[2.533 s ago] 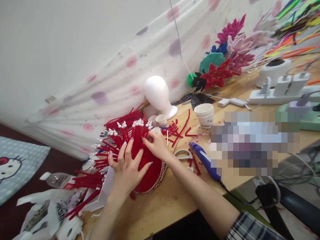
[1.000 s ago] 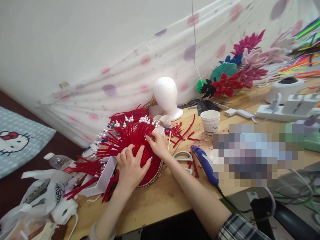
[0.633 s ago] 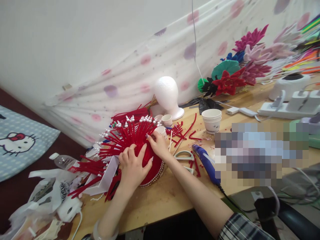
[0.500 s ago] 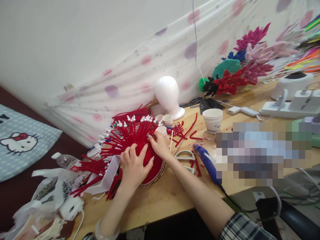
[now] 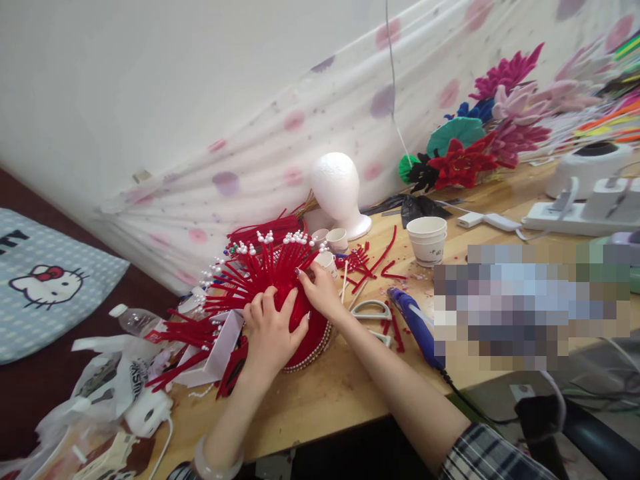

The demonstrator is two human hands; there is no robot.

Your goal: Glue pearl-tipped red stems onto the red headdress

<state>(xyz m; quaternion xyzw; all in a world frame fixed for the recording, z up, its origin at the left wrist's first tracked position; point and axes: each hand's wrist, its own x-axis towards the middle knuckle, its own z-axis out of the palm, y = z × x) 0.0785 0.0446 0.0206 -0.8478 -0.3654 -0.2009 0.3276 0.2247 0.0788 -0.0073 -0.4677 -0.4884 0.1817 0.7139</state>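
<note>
In front of the white foam head [image 5: 336, 188], and a little to its left in the head view, the red headpiece [image 5: 284, 283] rests on the wooden table [image 5: 325, 417], its bead-tipped stems [image 5: 267, 263] fanning back toward that head. The left hand [image 5: 273, 323] lies spread over the headpiece's near side, thumb well apart from the fingers. The right hand [image 5: 320, 290], directly in front of the foam head, has thumb and forefinger close together by the stem bases; I cannot tell what, if anything, is between them.

Too much weight from the left palm could flatten or splay the stems, or slide the headpiece. A swing of the right elbow could catch the blue corded tool [image 5: 417, 328], to the front right of the foam head, and the small cup [image 5: 327, 263] in front of that head is near enough to the right knuckles to be tipped. To the front left of the head, the white box [image 5: 217, 357] could be knocked by the left wrist.

Compared with 2.5 s ago, the left fingers, then stretched up among the stems, are bent and lower. The right hand looks much the same. The view has shifted too, so whether the headpiece itself moved is unclear.
</note>
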